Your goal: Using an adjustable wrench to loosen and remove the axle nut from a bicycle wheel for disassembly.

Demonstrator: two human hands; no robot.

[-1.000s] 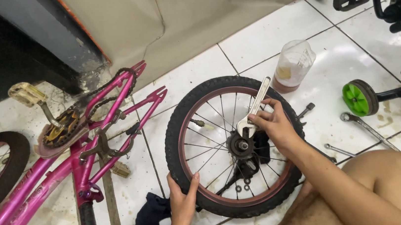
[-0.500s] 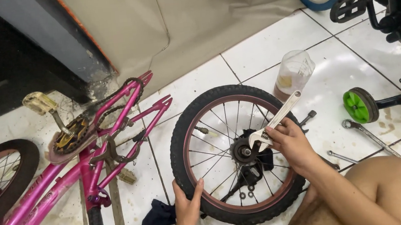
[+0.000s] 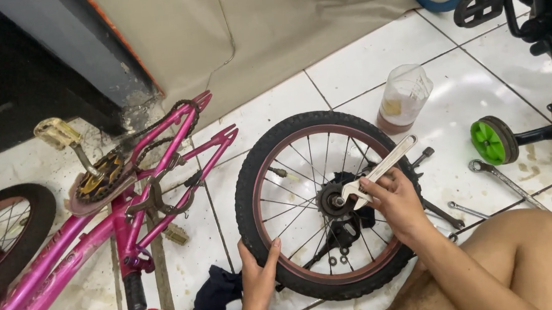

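wheel point(image 3: 326, 204) first: it is lying flat on the white tiled floor point(image 3: 376, 62), black knobby tyre, reddish rim, spokes up, right in front of the person's bare knees. beside it, to the left, the pink bike frame point(image 3: 92, 229) is sprawling on its side with its chain point(image 3: 150, 130) hanging loose, so any shove of the wheel that way is risking a tangle of tyre and dropouts.

left hand point(image 3: 259, 276) is clamping the near edge of the tyre, fingers curled over the tread, a closed grip on rubber only. that looks to me like a thin hold: if the wrench bites hard, the wheel may be spinning under the palm instead of staying put.

right hand point(image 3: 397, 200) is wrapped shut around the adjustable wrench point(image 3: 380, 170), whose head is sitting at the hub point(image 3: 332, 202). i cannot tell how squarely the head is seating on the nut. if it is sitting loose, it could be slipping off and rounding the corners, and knuckles would be going straight into the spokes.

further out, the plastic jar point(image 3: 403, 99) with brownish liquid is standing just beyond the tyre, near the wrench handle's tip; a wide swing could be knocking it over onto the tiles. smaller still, tiny washers point(image 3: 337, 260) are lying inside the rim between the spokes, easy to be scattering, and a spare spanner point(image 3: 501, 179) is lying on the floor near the right knee.
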